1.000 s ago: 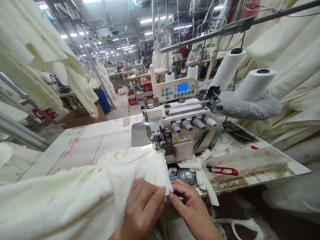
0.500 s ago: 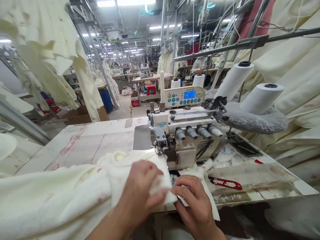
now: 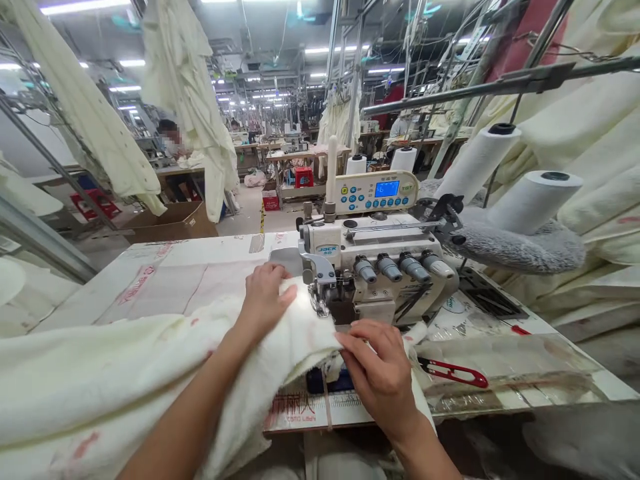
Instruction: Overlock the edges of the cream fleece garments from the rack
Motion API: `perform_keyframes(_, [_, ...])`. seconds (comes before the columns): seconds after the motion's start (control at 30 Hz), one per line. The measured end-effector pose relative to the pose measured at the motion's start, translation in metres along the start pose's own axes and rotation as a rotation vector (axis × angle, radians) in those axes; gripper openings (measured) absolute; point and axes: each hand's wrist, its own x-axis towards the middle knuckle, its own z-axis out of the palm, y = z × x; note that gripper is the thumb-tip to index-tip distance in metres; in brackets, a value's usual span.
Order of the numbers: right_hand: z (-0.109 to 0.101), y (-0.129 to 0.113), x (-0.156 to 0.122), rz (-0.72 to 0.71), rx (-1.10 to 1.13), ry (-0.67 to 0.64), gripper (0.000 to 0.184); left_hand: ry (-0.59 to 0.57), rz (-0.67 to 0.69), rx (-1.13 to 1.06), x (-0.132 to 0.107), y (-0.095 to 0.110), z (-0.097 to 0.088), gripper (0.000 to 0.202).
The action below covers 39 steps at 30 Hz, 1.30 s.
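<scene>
A person sits at a sewing bench (image 3: 200, 267), seen from their own head. A cream fleece garment (image 3: 125, 373) trails from the bench's near left edge up to the overlock machine (image 3: 380, 267) at the bench's middle. The left hand (image 3: 265, 297) lies flat on the fabric, fingers spread, just left of the presser foot (image 3: 317, 300). The right hand (image 3: 380, 373), nearer the front edge, pinches the fabric's edge between fingertips just below the foot. The edge runs from the fingers straight back toward the needle. Red thread snips (image 3: 453, 373) lie to the right, well apart.
</scene>
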Motion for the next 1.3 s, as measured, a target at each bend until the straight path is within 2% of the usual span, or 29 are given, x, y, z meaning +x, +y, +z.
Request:
perform_keyframes(0.13, [0.006,0.004,0.014,0.025,-0.099,-0.044,0.012,0.026,-0.019,0.001,0.020,-0.011,0.006,0.012])
perform_keyframes(0.27, [0.007,-0.003,0.016,0.130,-0.187,-0.073,0.012,0.051,-0.045,0.005,0.041,-0.023,0.013,0.020])
perform_keyframes(0.37, [0.004,-0.015,0.007,0.174,-0.133,-0.010,0.010,0.063,-0.081,0.025,0.060,-0.029,0.016,0.037])
perform_keyframes(0.5, [0.002,-0.029,-0.011,0.164,0.015,-0.064,0.012,0.037,-0.175,0.072,0.070,-0.043,0.007,0.051])
perform_keyframes(0.6, [0.002,-0.036,-0.019,0.237,0.171,-0.148,0.014,-0.008,-0.229,0.103,0.039,-0.058,-0.012,0.057])
perform_keyframes(0.67, [0.005,-0.039,-0.021,0.363,0.300,-0.218,0.016,-0.036,-0.249,0.124,-0.002,-0.063,-0.026,0.059])
perform_keyframes(0.73, [0.010,-0.041,-0.021,0.518,0.428,-0.291,0.021,-0.100,-0.270,0.128,-0.050,-0.057,-0.039,0.055])
perform_keyframes(0.77, [0.014,-0.041,-0.020,0.602,0.508,-0.322,0.025,-0.180,-0.286,0.100,-0.073,-0.049,-0.043,0.050])
perform_keyframes(0.8, [0.019,-0.041,-0.019,0.682,0.597,-0.342,0.031,-0.264,-0.243,0.023,-0.092,-0.039,-0.046,0.048])
perform_keyframes(0.83, [0.025,-0.039,-0.018,0.756,0.688,-0.346,0.038,-0.400,-0.168,-0.080,-0.106,-0.026,-0.047,0.048])
perform_keyframes(0.9, [0.034,-0.034,-0.016,0.879,0.830,-0.301,0.046,-0.573,-0.011,-0.201,-0.120,0.004,-0.045,0.047])
perform_keyframes(0.93, [0.036,-0.031,-0.016,0.924,0.864,-0.253,0.047,-0.600,0.067,-0.199,-0.120,0.019,-0.042,0.045])
perform_keyframes(1.03, [0.034,-0.020,-0.021,1.016,0.845,-0.096,0.047,-0.517,0.234,-0.032,-0.107,0.052,-0.030,0.040])
perform_keyframes(1.1, [0.023,-0.013,-0.030,1.032,0.783,-0.047,0.047,-0.431,0.289,0.039,-0.102,0.056,-0.029,0.037])
perform_keyframes(1.13, [0.017,-0.009,-0.037,0.989,0.712,-0.066,0.046,-0.366,0.305,0.043,-0.104,0.052,-0.032,0.034])
perform_keyframes(1.2, [0.004,0.002,-0.058,0.779,0.461,-0.150,0.042,-0.176,0.300,0.032,-0.117,0.030,-0.048,0.030])
perform_keyframes(1.27, [-0.003,0.017,-0.085,0.467,0.124,-0.232,0.046,0.024,0.204,0.058,-0.142,-0.006,-0.076,0.029])
perform_keyframes(1.3, [-0.004,0.027,-0.099,0.340,-0.015,-0.309,0.053,0.110,0.110,0.104,-0.159,-0.027,-0.094,0.028])
